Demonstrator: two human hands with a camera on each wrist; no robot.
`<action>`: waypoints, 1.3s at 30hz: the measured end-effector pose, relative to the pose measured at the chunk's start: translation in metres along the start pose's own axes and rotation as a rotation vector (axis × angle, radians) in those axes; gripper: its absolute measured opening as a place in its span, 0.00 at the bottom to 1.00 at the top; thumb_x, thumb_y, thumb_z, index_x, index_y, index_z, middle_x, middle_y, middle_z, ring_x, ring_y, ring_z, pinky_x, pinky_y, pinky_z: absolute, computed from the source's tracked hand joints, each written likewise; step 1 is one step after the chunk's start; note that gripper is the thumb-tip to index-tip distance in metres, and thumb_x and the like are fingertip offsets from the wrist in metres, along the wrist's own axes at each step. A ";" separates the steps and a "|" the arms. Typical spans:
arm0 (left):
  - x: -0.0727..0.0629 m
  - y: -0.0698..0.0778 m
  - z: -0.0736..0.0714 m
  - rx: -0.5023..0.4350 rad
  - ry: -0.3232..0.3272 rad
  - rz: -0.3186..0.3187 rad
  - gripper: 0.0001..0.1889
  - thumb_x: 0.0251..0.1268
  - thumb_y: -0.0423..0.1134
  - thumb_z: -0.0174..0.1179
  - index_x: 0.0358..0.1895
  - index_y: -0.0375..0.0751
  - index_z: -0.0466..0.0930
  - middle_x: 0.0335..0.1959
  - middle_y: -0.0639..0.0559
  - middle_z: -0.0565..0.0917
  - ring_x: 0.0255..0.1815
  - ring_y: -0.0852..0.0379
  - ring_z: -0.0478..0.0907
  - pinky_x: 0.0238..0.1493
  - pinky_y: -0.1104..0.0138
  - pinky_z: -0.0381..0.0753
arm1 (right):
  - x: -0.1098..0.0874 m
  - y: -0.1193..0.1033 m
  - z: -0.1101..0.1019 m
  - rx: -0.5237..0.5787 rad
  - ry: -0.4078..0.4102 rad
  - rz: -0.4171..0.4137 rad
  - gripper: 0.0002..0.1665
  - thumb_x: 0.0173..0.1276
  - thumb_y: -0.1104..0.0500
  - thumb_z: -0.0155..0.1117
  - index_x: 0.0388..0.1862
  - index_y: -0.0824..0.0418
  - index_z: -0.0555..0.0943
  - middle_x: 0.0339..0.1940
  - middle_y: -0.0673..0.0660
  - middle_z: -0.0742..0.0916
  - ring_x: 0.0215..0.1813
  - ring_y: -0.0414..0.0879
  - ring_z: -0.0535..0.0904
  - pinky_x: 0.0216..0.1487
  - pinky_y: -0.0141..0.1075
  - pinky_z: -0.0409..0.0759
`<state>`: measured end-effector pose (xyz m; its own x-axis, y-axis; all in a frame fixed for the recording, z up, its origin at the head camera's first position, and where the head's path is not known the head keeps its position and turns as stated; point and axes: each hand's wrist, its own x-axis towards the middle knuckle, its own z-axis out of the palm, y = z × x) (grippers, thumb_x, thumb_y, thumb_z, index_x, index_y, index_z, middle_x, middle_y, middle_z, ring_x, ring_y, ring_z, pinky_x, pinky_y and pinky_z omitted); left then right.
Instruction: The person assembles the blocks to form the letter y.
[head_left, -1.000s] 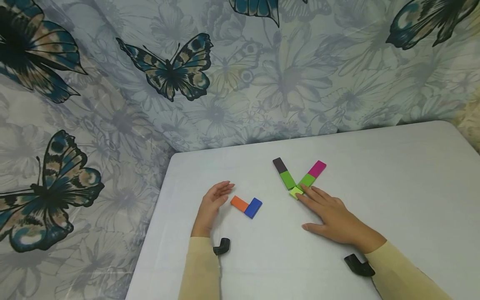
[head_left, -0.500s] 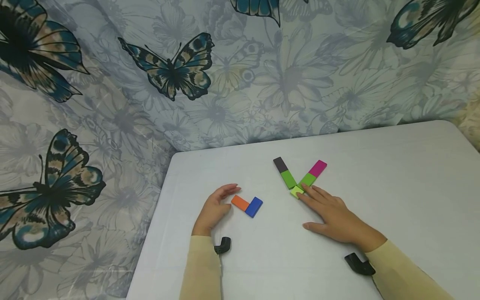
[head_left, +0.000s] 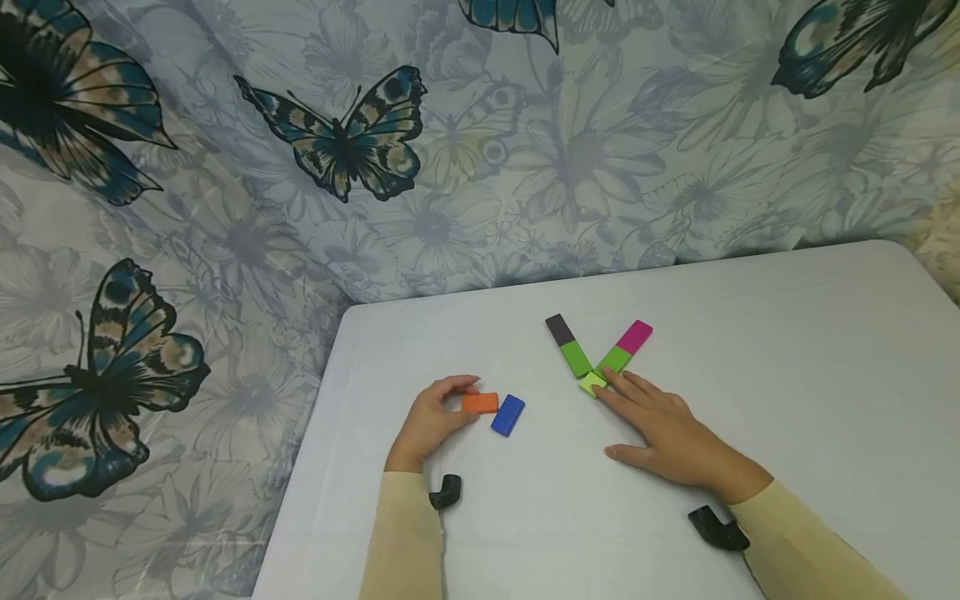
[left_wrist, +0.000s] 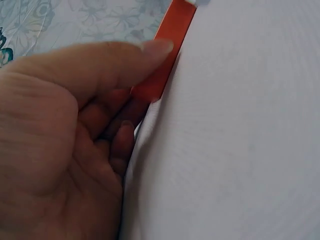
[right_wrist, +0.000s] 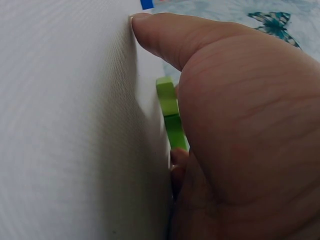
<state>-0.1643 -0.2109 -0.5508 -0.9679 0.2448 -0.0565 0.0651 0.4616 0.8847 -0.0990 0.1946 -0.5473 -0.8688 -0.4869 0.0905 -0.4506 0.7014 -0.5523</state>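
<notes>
My left hand [head_left: 432,423] pinches an orange block [head_left: 481,402] between thumb and fingers. In the left wrist view the thumb lies along the orange block [left_wrist: 172,45], close to the white surface. Just right of it lies a blue block [head_left: 508,415], tilted. My right hand [head_left: 667,433] rests with fingers spread, its fingertips touching a yellow-green block [head_left: 592,384]. Two green blocks meet there: a left green block [head_left: 576,359] leads to a dark grey block [head_left: 559,330], and a right green block [head_left: 615,359] leads to a magenta block [head_left: 635,337], forming a V.
The blocks lie on a white table [head_left: 787,358]. Behind it and to the left hangs a floral cloth [head_left: 480,167] with butterflies. A black curved piece sits at each wrist, the left piece [head_left: 446,492] and the right piece [head_left: 718,530].
My left hand has moved right and taken hold of the orange block, which has turned level beside the blue block. The right hand stays in place.
</notes>
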 end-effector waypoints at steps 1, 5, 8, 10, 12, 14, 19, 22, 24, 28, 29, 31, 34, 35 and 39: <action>0.000 -0.001 0.000 0.003 0.025 -0.001 0.28 0.63 0.30 0.78 0.65 0.56 0.89 0.54 0.60 0.89 0.68 0.53 0.78 0.76 0.47 0.67 | 0.000 0.000 0.000 0.001 -0.001 0.000 0.52 0.73 0.38 0.75 0.88 0.52 0.66 0.89 0.60 0.61 0.86 0.66 0.54 0.67 0.70 0.65; 0.001 -0.002 0.000 0.017 0.080 -0.003 0.27 0.63 0.28 0.78 0.64 0.54 0.89 0.56 0.59 0.88 0.64 0.53 0.80 0.72 0.47 0.72 | 0.000 -0.001 -0.001 0.001 0.008 -0.007 0.51 0.73 0.37 0.75 0.88 0.52 0.66 0.89 0.60 0.62 0.85 0.66 0.55 0.66 0.70 0.65; 0.002 -0.002 0.001 0.047 0.077 0.012 0.26 0.63 0.28 0.78 0.63 0.53 0.90 0.57 0.60 0.87 0.64 0.53 0.81 0.71 0.48 0.74 | 0.000 -0.001 -0.001 -0.002 0.011 -0.007 0.51 0.73 0.38 0.75 0.88 0.52 0.66 0.89 0.60 0.62 0.85 0.66 0.55 0.66 0.70 0.65; 0.003 -0.002 0.001 0.059 0.075 0.020 0.26 0.63 0.29 0.78 0.63 0.52 0.90 0.57 0.60 0.87 0.64 0.53 0.81 0.71 0.48 0.74 | -0.001 -0.001 0.000 -0.005 0.015 -0.006 0.51 0.73 0.38 0.75 0.88 0.52 0.66 0.89 0.60 0.62 0.85 0.67 0.55 0.66 0.70 0.65; 0.003 -0.002 0.002 0.062 0.080 0.020 0.25 0.62 0.28 0.78 0.63 0.51 0.90 0.56 0.59 0.87 0.63 0.53 0.81 0.70 0.49 0.75 | -0.001 0.000 0.000 -0.007 0.014 -0.001 0.52 0.73 0.38 0.76 0.88 0.52 0.66 0.89 0.60 0.62 0.85 0.66 0.55 0.66 0.70 0.65; 0.003 -0.003 0.003 0.062 0.090 0.013 0.25 0.62 0.29 0.78 0.62 0.50 0.90 0.56 0.59 0.87 0.62 0.52 0.82 0.70 0.49 0.76 | -0.001 0.000 0.001 -0.006 0.017 -0.001 0.52 0.73 0.39 0.76 0.88 0.52 0.66 0.89 0.60 0.62 0.85 0.67 0.55 0.66 0.70 0.65; 0.003 -0.003 0.004 0.048 0.147 0.007 0.21 0.66 0.30 0.78 0.61 0.50 0.91 0.56 0.59 0.87 0.59 0.53 0.82 0.65 0.53 0.78 | -0.001 0.001 0.003 0.004 0.005 0.005 0.52 0.73 0.39 0.76 0.89 0.52 0.65 0.90 0.59 0.60 0.86 0.66 0.53 0.68 0.69 0.63; 0.003 -0.002 0.004 0.023 0.203 0.005 0.20 0.67 0.31 0.77 0.60 0.50 0.92 0.55 0.57 0.86 0.56 0.52 0.81 0.60 0.57 0.80 | -0.001 0.001 0.003 0.006 0.008 0.001 0.52 0.73 0.39 0.76 0.89 0.52 0.65 0.90 0.58 0.60 0.86 0.66 0.53 0.68 0.69 0.63; 0.003 -0.001 0.003 0.002 0.231 -0.009 0.20 0.68 0.31 0.77 0.60 0.51 0.92 0.55 0.57 0.86 0.56 0.52 0.81 0.58 0.60 0.80 | -0.001 0.001 0.003 0.004 0.016 -0.006 0.52 0.73 0.39 0.76 0.88 0.52 0.65 0.90 0.59 0.61 0.86 0.66 0.54 0.67 0.70 0.64; 0.002 0.002 0.003 -0.043 0.258 -0.029 0.18 0.68 0.31 0.77 0.60 0.48 0.92 0.56 0.55 0.85 0.60 0.52 0.83 0.62 0.61 0.81 | -0.001 0.001 0.004 0.004 0.029 -0.016 0.52 0.73 0.40 0.76 0.88 0.53 0.66 0.90 0.59 0.61 0.86 0.66 0.55 0.67 0.69 0.64; 0.002 0.002 0.003 -0.054 0.260 -0.033 0.18 0.68 0.31 0.77 0.59 0.48 0.92 0.56 0.54 0.85 0.61 0.52 0.83 0.63 0.60 0.81 | -0.001 0.001 0.004 0.004 0.030 -0.018 0.52 0.73 0.40 0.76 0.88 0.54 0.65 0.90 0.59 0.61 0.86 0.66 0.55 0.66 0.69 0.64; 0.003 0.005 0.003 -0.070 0.261 -0.043 0.18 0.68 0.31 0.77 0.59 0.48 0.92 0.56 0.53 0.85 0.61 0.52 0.83 0.63 0.60 0.82 | -0.001 0.001 0.004 0.006 0.033 -0.020 0.53 0.73 0.40 0.77 0.88 0.55 0.65 0.90 0.59 0.61 0.86 0.66 0.55 0.66 0.68 0.65; 0.003 0.010 0.004 -0.086 0.249 -0.042 0.17 0.68 0.33 0.78 0.58 0.48 0.92 0.56 0.53 0.85 0.60 0.52 0.83 0.62 0.61 0.82 | 0.000 0.001 0.003 0.008 0.030 -0.019 0.53 0.72 0.40 0.77 0.88 0.56 0.65 0.90 0.59 0.61 0.86 0.65 0.55 0.66 0.68 0.65; 0.004 0.012 0.004 -0.092 0.243 -0.037 0.17 0.68 0.33 0.78 0.58 0.47 0.92 0.55 0.52 0.85 0.60 0.52 0.84 0.62 0.61 0.83 | 0.000 0.001 0.003 0.008 0.028 -0.018 0.53 0.72 0.40 0.77 0.88 0.56 0.65 0.90 0.59 0.61 0.86 0.65 0.55 0.66 0.68 0.65; 0.005 0.020 0.008 -0.116 0.231 -0.006 0.17 0.67 0.31 0.78 0.58 0.44 0.92 0.53 0.50 0.84 0.58 0.50 0.85 0.58 0.63 0.85 | 0.000 0.001 0.002 0.013 0.017 -0.009 0.53 0.73 0.41 0.77 0.88 0.56 0.65 0.90 0.58 0.60 0.86 0.64 0.54 0.66 0.68 0.65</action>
<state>-0.1662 -0.1938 -0.5367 -0.9988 0.0352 0.0337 0.0442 0.3586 0.9324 -0.0991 0.1944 -0.5498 -0.8681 -0.4840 0.1099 -0.4559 0.6901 -0.5620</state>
